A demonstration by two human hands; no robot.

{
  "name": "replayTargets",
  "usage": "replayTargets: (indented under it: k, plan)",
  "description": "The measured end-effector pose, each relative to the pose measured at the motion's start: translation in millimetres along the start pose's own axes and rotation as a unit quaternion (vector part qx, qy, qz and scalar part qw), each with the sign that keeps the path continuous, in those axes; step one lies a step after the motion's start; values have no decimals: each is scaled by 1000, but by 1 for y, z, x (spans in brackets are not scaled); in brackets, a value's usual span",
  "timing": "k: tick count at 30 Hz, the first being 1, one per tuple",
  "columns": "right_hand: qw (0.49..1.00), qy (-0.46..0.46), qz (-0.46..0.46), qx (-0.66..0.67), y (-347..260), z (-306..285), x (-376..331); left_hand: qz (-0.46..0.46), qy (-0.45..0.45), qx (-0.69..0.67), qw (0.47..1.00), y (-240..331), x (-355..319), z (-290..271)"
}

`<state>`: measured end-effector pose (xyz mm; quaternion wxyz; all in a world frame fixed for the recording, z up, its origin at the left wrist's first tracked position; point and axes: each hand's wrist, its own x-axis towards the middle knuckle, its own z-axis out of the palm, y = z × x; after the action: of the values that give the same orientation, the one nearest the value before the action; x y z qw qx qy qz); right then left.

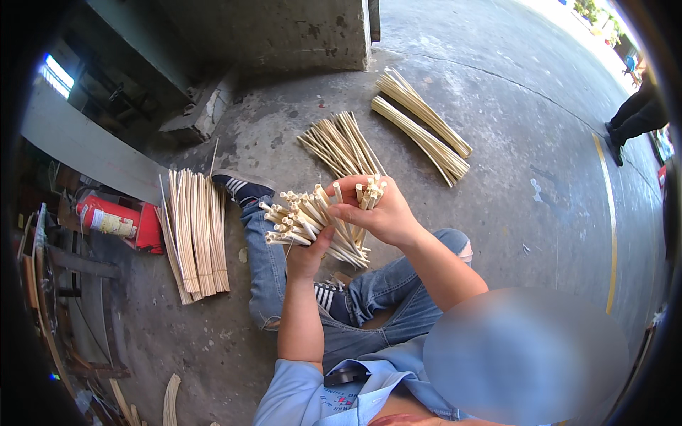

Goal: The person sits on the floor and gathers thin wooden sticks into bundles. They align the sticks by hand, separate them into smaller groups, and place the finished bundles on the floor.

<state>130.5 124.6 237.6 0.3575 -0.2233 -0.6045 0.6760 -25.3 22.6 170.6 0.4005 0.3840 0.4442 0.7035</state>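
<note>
My left hand (307,257) is wrapped round a thick bundle of pale, thin cane sticks (291,220), their cut ends fanned toward the upper left. Close beside it, my right hand (389,216) grips a smaller bunch of the same sticks (371,192), with the ends poking up past the fingers. My right thumb and forefinger are at the edge of the left bundle, near a single stick (337,192). The lower parts of the sticks are partly hidden by my hands. Both bunches are held above my crossed legs (387,284).
Loose sticks (341,145) lie on the concrete floor just beyond my hands. Two more bundles (423,131) rest farther right. At left, a large stick pile (195,234) stands beside a red fire extinguisher (110,219). A person's dark-clothed legs (636,110) show at far right.
</note>
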Motion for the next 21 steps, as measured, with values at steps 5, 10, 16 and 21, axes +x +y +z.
replayTargets:
  k: [5,10,16,21]
  plan:
    - [997,-15,-62,-44,-4,-2,4,15,-4,-1,1000,3,-1,3]
    - [994,-22,-100,-41,1,-4,5,18,-20,19,999,2,-2,-2]
    - [993,-31,-67,93,10,-2,6,4,-20,7,1000,1,-1,-3]
    - [998,-49,-35,3,-2,0,3,11,19,-1,1000,-2,-3,0]
